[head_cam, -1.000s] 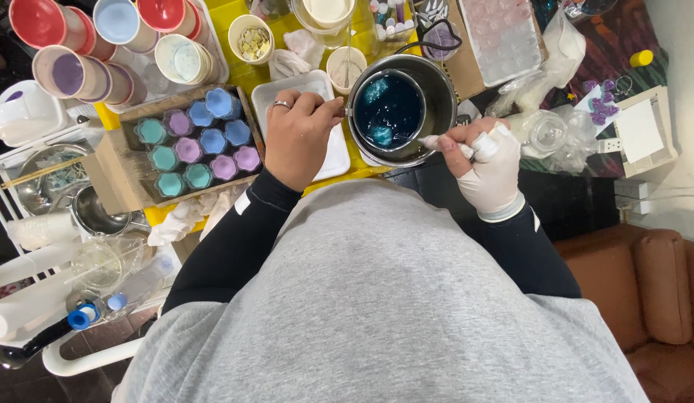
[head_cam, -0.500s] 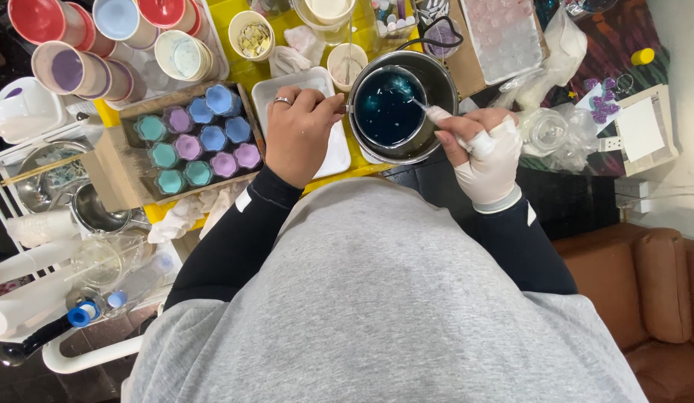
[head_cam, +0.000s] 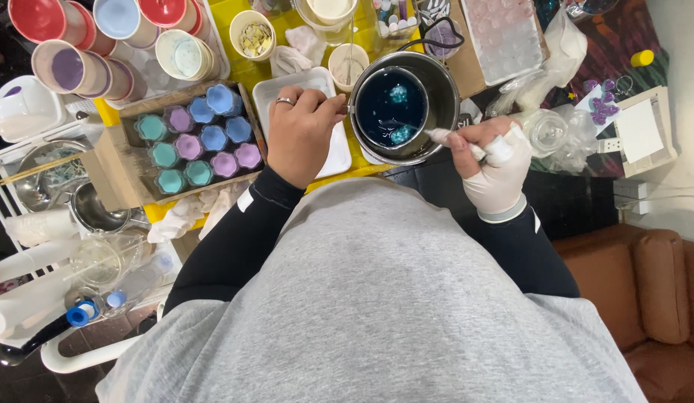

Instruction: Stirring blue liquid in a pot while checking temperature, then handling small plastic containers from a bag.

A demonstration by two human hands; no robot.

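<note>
Nearest, the right hand (head_cam: pixel 495 166), gloved, is closed around a stick (head_cam: pixel 450 138) whose tip reaches into the dark blue liquid of a metal pot (head_cam: pixel 403 108). Left of it, the bare left hand (head_cam: pixel 300 134) curls over the pot's handle on a white tray (head_cam: pixel 326 119). Further left sits a box (head_cam: pixel 108 160) of pastel moulds; cups (head_cam: pixel 100 45) stand farthest.
</note>
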